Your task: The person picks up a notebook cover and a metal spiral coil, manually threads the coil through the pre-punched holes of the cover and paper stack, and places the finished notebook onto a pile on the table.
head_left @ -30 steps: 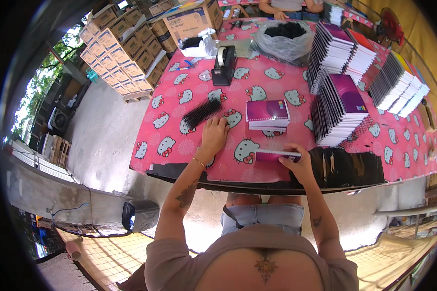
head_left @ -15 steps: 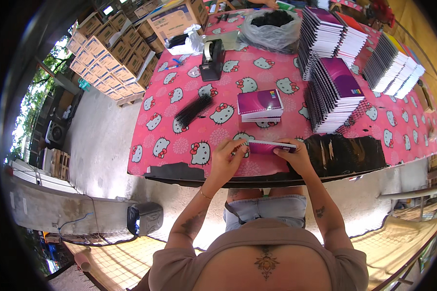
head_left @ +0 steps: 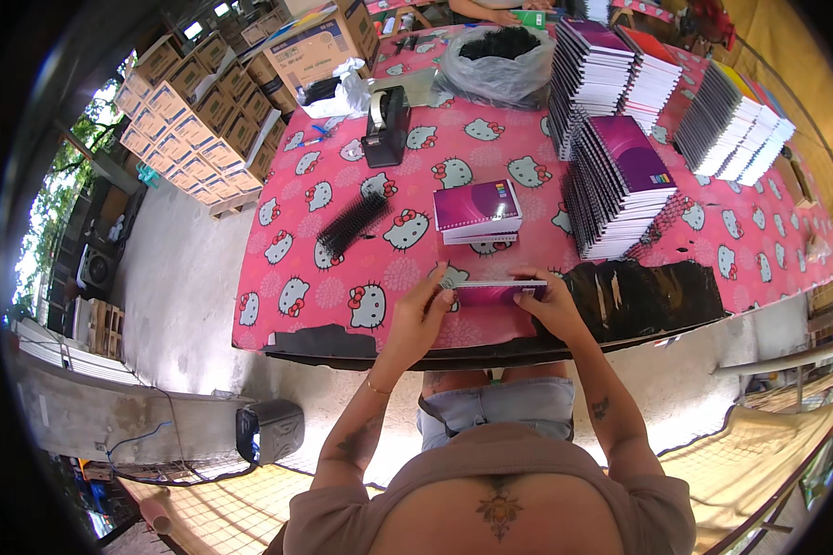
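Observation:
Near the table's front edge I hold a small purple-covered notebook [head_left: 488, 295] tilted up, its edge of white pages toward the top. My right hand [head_left: 555, 307] grips its right end, thumb on the cover and fingers behind. My left hand [head_left: 420, 314] is closed at its left end, thumb and fingertips pinched on the corner. Any binding wire under those fingers is too small to make out. Just beyond lies a short stack of purple notebooks [head_left: 478, 205]. Left of that stack is a bundle of black spiral binding wires [head_left: 354, 224].
Tall piles of spiral-bound notebooks [head_left: 620, 190] stand at the right. A black tape dispenser [head_left: 386, 128], a plastic bag of black wires [head_left: 497, 67] and a cardboard box [head_left: 319, 51] sit farther back. Another person's hand [head_left: 502, 17] shows at the far edge. Stacked cartons [head_left: 199, 120] stand left.
The notebook has tilted more upright, showing its page edge. My left fingers have closed in on its left end. The whole view has shifted slightly.

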`<action>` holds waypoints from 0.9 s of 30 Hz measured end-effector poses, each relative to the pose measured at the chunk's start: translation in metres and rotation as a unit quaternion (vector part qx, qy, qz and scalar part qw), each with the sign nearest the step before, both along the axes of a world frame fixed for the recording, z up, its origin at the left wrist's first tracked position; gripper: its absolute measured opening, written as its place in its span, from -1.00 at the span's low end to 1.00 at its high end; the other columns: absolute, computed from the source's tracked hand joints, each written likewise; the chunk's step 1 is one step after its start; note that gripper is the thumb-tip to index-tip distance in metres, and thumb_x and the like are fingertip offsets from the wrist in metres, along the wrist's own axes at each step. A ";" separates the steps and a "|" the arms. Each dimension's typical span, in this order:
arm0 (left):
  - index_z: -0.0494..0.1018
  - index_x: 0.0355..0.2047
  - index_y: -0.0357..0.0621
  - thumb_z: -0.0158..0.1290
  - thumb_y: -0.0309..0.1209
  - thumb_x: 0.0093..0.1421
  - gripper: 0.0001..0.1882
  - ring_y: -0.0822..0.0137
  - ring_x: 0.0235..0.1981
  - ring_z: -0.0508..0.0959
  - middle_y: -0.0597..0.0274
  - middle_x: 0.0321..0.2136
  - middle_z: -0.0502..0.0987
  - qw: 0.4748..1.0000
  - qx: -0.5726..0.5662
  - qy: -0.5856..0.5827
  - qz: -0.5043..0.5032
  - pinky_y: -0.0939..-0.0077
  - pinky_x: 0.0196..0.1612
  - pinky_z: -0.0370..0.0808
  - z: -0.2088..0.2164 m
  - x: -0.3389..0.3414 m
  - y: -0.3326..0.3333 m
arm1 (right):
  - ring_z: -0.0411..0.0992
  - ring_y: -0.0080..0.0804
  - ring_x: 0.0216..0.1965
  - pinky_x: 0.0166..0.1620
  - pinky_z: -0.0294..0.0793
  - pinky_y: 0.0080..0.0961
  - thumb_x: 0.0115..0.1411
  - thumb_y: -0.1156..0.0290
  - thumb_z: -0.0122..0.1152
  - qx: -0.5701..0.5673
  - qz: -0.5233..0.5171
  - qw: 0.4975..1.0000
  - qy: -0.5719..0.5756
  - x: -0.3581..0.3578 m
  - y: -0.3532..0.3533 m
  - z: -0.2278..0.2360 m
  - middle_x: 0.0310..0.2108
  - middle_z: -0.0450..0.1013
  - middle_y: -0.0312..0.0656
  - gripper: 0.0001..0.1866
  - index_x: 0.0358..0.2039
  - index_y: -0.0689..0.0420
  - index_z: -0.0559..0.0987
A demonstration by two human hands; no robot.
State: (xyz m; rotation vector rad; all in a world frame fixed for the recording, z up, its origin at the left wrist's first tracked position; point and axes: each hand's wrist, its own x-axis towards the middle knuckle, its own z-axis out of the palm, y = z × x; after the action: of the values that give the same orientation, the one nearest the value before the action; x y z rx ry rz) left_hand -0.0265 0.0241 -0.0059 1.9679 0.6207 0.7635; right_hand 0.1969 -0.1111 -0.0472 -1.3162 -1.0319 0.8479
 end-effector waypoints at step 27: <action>0.50 -0.20 -0.15 0.17 -0.31 0.21 -0.77 0.16 -0.39 0.57 0.08 -0.25 0.54 0.953 0.262 0.119 -0.099 0.27 -0.29 0.49 0.025 0.002 0.034 | 0.46 -0.49 -0.10 0.06 0.35 -0.52 0.23 0.54 0.24 -0.028 0.052 0.997 -0.041 -0.006 -0.006 0.014 -0.13 0.57 -0.19 -0.71 -0.02 0.25 0.60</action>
State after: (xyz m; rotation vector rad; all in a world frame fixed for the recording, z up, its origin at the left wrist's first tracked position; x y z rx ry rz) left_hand -0.0243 0.0582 0.0190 2.5932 0.3691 0.6089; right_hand 0.1907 -0.1172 -0.0332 -1.3632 -1.1573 0.9125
